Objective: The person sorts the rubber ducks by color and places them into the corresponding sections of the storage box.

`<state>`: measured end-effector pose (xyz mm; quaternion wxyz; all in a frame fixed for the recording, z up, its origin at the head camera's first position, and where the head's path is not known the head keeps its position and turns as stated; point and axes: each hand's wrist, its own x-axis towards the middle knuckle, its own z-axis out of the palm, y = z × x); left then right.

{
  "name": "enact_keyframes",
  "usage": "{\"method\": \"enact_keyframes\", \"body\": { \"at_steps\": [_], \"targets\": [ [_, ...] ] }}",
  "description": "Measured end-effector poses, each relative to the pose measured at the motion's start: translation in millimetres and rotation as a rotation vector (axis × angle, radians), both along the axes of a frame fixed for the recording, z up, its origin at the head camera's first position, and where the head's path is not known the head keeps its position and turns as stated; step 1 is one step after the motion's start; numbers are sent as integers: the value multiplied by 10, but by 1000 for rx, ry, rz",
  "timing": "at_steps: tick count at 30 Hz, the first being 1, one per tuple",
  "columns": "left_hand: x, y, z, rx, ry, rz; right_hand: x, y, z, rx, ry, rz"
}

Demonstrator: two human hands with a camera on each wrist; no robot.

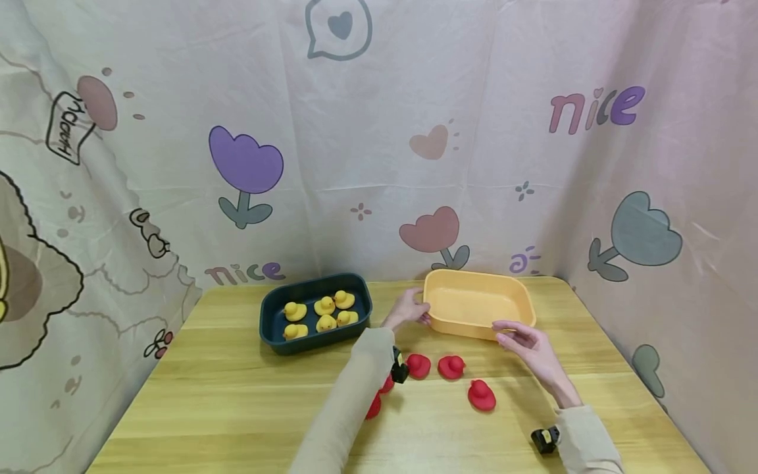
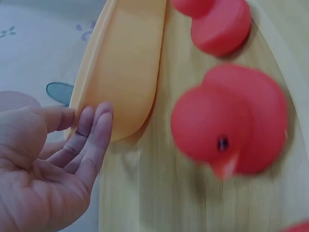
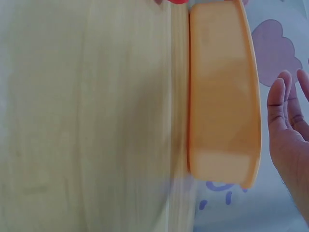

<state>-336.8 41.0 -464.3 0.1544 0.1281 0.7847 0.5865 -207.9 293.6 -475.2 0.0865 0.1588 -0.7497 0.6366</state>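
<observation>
Left hand at left end of orange tub, fingers loosely extended, fingertips touching rim; right hand relaxed, just off near right rim, holding nothing. Tub on wooden table. Red ducks in front; dark tub with yellow ducks left

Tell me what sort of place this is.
Probably a staged tabletop recording booth, not a lived-in room: a light wooden table walled on three sides by a hung pink cartoon-printed cloth, with a dark blue plastic tub of yellow rubber ducks set out.
</observation>
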Motion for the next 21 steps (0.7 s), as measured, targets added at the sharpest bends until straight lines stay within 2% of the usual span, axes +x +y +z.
{"method": "enact_keyframes", "body": {
  "at_steps": [4,9,15,21],
  "targets": [
    [10,-179,25,0,-49,-12,-3,-46,21,36,-30,10],
    [45,-412,52,52,-102,-49,-38,-119,52,67,-52,34],
    [98,-662,54,79,-102,-70,-100,-206,25,125,-51,43],
    [163,-803,59,22,-66,-37,-168,-294,-37,183,-49,96]
  ]
}}
